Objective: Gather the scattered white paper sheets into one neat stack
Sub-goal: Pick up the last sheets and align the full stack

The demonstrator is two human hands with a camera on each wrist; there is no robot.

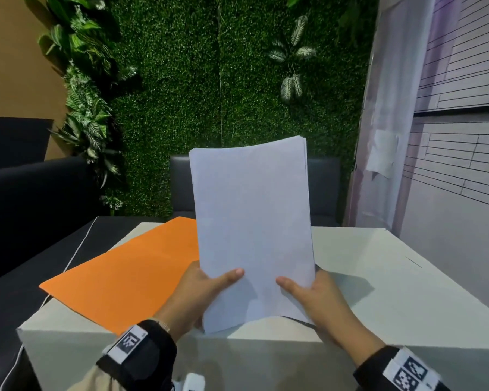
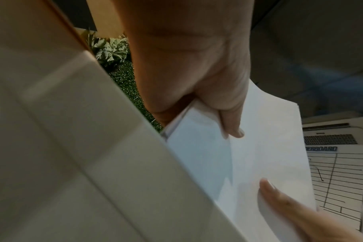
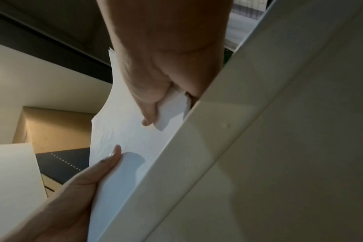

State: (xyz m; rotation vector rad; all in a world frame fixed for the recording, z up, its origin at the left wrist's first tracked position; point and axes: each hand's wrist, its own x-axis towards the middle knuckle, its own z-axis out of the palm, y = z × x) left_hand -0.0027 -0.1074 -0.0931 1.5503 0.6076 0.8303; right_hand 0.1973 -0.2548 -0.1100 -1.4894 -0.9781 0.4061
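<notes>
A stack of white paper sheets stands nearly upright over the white table, its lower edge near the table's front edge. My left hand grips the stack's lower left side, thumb on the front face. My right hand grips the lower right side the same way. In the left wrist view the left hand pinches the paper stack. In the right wrist view the right hand pinches the paper stack at its edge. The sheets' top edges are slightly uneven.
An orange sheet lies flat on the table's left part, reaching past its left edge. A dark chair stands behind the table before a green plant wall. A dark sofa sits at the left, a lined whiteboard at the right.
</notes>
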